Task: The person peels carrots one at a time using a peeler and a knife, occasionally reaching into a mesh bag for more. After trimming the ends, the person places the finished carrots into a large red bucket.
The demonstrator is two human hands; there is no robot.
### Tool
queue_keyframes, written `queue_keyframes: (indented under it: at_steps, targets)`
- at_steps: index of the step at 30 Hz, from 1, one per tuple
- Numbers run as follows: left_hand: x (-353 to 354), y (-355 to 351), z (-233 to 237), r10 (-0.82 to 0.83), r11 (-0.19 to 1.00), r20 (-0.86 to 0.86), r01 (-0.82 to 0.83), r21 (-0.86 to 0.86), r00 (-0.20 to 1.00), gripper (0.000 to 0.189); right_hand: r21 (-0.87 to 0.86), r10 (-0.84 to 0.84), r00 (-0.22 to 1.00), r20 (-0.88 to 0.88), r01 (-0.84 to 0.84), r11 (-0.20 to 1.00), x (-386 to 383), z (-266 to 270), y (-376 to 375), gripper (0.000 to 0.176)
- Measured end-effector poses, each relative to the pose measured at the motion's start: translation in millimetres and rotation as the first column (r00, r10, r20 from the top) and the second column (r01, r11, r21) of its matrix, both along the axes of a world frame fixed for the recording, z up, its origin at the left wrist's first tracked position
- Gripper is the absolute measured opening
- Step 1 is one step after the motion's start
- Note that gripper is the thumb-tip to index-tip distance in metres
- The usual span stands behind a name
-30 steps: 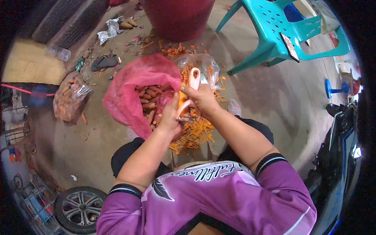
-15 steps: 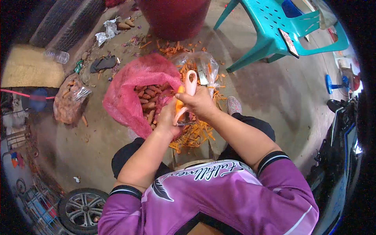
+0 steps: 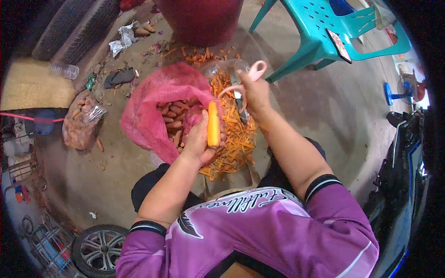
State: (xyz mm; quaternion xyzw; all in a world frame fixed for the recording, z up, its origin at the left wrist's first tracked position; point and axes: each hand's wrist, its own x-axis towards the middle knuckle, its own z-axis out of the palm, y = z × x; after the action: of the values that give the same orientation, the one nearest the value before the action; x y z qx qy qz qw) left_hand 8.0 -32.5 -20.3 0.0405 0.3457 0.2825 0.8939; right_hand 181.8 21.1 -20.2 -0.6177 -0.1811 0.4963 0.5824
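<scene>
My left hand [image 3: 200, 141] is closed around a peeled orange root [image 3: 213, 125], which stands lengthwise over the floor between my knees. To its right, my right hand [image 3: 255, 96] grips a pale pink peeler [image 3: 257, 71], apart from the root. Beside my left hand lies an open pink mesh sack [image 3: 143, 104] with several unpeeled reddish-brown roots [image 3: 175, 116] in it. Orange peelings [image 3: 232, 155] lie heaped below my hands, and a clear plastic bag [image 3: 241, 67] is partly hidden behind the right one.
A dark red tub [image 3: 201, 21] stands ahead. At the right are a teal chair [image 3: 315, 37] bearing a phone [image 3: 339, 45], and a motorcycle [image 3: 398, 171]. To the left lie a filled plastic bag [image 3: 83, 120], a sandal [image 3: 119, 78] and a wheel [image 3: 102, 248].
My right hand has moved away to the right and up with the peeler, off the root. The root now shows whole in my left hand.
</scene>
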Motion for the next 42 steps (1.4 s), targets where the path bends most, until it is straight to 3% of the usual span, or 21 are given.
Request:
queue_keyframes:
  at_steps: [2,5,6,7,9,11,12,15,17,19,22,24,27,28,31,32,33,35,38,41,42]
  targets:
    - [-6.9,3.4,-13.0,0.026,0.997,-0.037,-0.023,0.068,0.999,0.035,-0.059,0.177,0.981,-0.076,-0.181,0.982,-26.8,18.8,-19.7,0.022]
    - [8.5,0.6,10.8,0.098,0.995,-0.219,-0.092,0.036,0.971,0.036,0.012,0.442,0.888,-0.13,-0.444,0.896,-44.7,21.3,-38.1,0.024]
    - [14.1,1.7,25.0,0.107,0.99,-0.247,-0.125,-0.058,0.963,0.037,-0.073,0.443,0.896,-0.021,-0.443,0.893,-41.8,1.0,-34.4,0.023]
    - [9.0,-0.8,16.3,0.036,0.998,-0.166,-0.045,-0.048,0.986,0.037,-0.08,0.353,0.933,-0.066,-0.357,0.931,-38.2,3.1,-28.3,0.023]
    - [-2.7,-8.1,-8.2,-0.115,0.993,-0.003,0.115,-0.006,0.993,0.037,-0.06,0.128,0.99,0.064,-0.124,0.99,-15.1,-5.0,-8.0,0.021]
    - [-0.2,-7.7,0.6,-0.14,0.987,-0.019,0.141,0.083,0.99,0.035,0.076,-0.136,0.99,0.027,0.133,0.988,3.9,-25.7,6.3,0.021]
    - [0.3,-5.4,6.5,-0.135,0.987,-0.032,0.138,0.084,0.99,0.035,0.017,-0.186,0.98,-0.071,0.187,0.982,3.0,-23.0,10.2,0.022]
    - [-1.6,2.2,1.8,-0.062,0.998,-0.067,0.064,0.021,0.996,0.034,0.077,0.002,1.0,-0.028,0.0,0.997,-15.9,-1.5,-5.6,0.024]
    - [-5.1,1.0,-1.7,0.007,1.0,-0.099,-0.007,-0.002,0.995,0.034,-0.052,0.249,0.968,-0.042,-0.251,0.967,-34.8,24.0,-25.4,0.023]
    - [-3.2,-1.4,-2.2,0.075,0.997,-0.137,-0.071,0.03,0.988,0.034,0.033,0.385,0.921,-0.056,-0.384,0.923,-52.2,15.7,-42.1,0.021]
    - [1.4,-2.4,-9.9,0.047,0.999,-0.173,-0.043,0.025,0.984,0.033,0.005,0.468,0.883,-0.025,-0.468,0.883,-50.0,13.8,-45.1,0.018]
    - [1.0,-5.1,0.0,-0.024,0.994,-0.162,0.041,0.105,0.987,0.034,-0.038,0.285,0.958,0.041,-0.284,0.958,-36.7,10.4,-30.1,0.017]
    - [3.7,-9.3,-0.9,-0.106,0.994,-0.098,0.104,-0.026,0.99,0.035,0.042,-0.012,0.983,0.182,0.004,0.999,1.6,-14.3,2.0,0.016]
    - [7.4,-7.8,8.8,-0.068,0.997,-0.155,0.074,0.03,0.986,0.036,0.022,-0.089,0.992,0.084,0.087,0.996,7.8,-18.8,6.1,0.017]
    - [4.9,1.9,8.6,0.049,0.998,-0.23,-0.057,-0.031,0.972,0.037,0.144,0.013,1.0,-0.011,-0.011,0.99,-14.7,-7.4,-7.0,0.017]
    - [-4.3,3.9,-14.8,0.051,0.998,-0.064,-0.053,-0.022,0.997,0.037,-0.055,0.179,0.98,0.082,-0.175,0.983,-26.2,25.4,-19.5,0.017]
    - [-3.2,3.9,-13.0,0.085,0.996,-0.117,-0.087,-0.009,0.99,0.037,-0.06,0.281,0.957,0.071,-0.277,0.959,-35.1,19.9,-28.3,0.017]
    - [3.0,3.5,-2.6,0.152,0.988,-0.218,-0.15,0.025,0.964,0.037,0.085,0.342,0.916,-0.211,-0.331,0.94,-56.1,42.5,-44.2,0.017]
    - [4.3,1.1,0.0,0.132,0.991,-0.204,-0.136,-0.004,0.97,0.038,-0.003,0.399,0.905,-0.145,-0.404,0.915,-54.5,12.7,-44.7,0.018]
    - [-5.2,-3.9,-9.3,0.024,0.999,-0.118,-0.019,0.037,0.993,0.038,-0.046,0.257,0.958,0.123,-0.253,0.966,-39.9,-17.7,-25.3,0.019]
    - [-6.0,-5.0,-12.0,-0.038,0.997,-0.075,0.043,0.069,0.996,0.038,-0.019,0.149,0.985,0.09,-0.148,0.989,-27.7,-19.2,-16.4,0.019]
